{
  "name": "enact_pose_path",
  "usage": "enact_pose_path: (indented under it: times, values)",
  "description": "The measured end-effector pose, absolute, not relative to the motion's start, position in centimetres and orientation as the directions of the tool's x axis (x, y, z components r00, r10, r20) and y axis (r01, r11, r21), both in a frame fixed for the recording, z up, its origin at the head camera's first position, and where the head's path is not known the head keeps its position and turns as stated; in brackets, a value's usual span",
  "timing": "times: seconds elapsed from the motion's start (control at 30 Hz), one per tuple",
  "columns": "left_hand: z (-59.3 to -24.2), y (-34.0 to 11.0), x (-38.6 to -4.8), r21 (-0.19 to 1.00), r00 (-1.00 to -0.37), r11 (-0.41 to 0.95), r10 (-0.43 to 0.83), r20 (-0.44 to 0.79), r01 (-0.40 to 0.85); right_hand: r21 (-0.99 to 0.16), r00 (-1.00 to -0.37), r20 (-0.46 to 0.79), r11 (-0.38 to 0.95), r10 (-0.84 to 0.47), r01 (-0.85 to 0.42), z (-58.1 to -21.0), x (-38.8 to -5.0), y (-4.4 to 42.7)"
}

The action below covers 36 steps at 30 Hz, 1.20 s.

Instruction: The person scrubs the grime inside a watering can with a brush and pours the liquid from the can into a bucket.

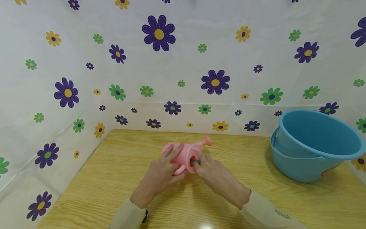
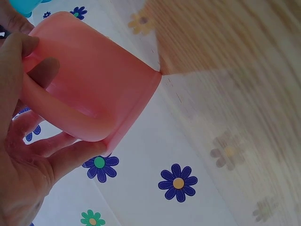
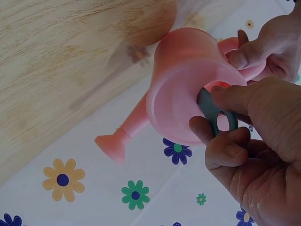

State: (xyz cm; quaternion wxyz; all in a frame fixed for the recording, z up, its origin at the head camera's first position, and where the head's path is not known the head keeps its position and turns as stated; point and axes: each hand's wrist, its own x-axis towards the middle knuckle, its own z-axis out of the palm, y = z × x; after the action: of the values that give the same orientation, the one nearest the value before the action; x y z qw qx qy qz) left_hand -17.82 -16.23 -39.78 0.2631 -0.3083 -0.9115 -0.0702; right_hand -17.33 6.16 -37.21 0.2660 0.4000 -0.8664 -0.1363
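Note:
A pink watering can (image 1: 183, 152) lies tipped on its side on the table, its round open end facing the right hand and its spout (image 3: 134, 120) pointing away from the person. My left hand (image 1: 160, 173) grips the can's body around the handle (image 2: 70, 113), fingers spread over it. With thumb and fingers, my right hand (image 1: 218, 178) pinches a small dark green tool (image 3: 210, 108) with a ring-shaped grip, its far end inside the can's opening. Something red (image 3: 220, 85) shows there, partly covered by the right thumb.
A large light-blue bucket (image 1: 303, 168) with its handle lowered stands at the right of the wooden table (image 1: 114, 190). Behind and at the left, a white flower-patterned sheet (image 1: 183, 60) borders the tabletop.

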Motion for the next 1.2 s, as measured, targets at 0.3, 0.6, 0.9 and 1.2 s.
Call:
enact_pose_path:
  times: [0.3,0.6,0.9,1.2]
  values:
    - [-39.7,-16.2,-17.8,-0.028,-0.667,0.794,0.528,0.526,0.607,0.403,-0.572,0.338,0.664,-0.747,-0.63,-36.8,-17.0,6.3]
    - [-39.7,-16.2,-17.8,-0.048,-0.661,0.798,0.529,0.532,0.601,0.395,-0.563,0.364,0.671,-0.742,-0.628,-36.1,-16.2,6.7]
    - [-39.7,-16.2,-17.7,-0.054,-0.672,0.806,0.526,0.521,0.59,0.416,-0.548,0.383,0.668,-0.744,-0.617,-35.7,-15.9,6.9]
    - [-39.8,-16.2,-17.7,-0.048,-0.674,0.808,0.522,0.522,0.588,0.37,-0.586,0.344,0.68,-0.734,-0.634,-35.9,-16.2,6.6]
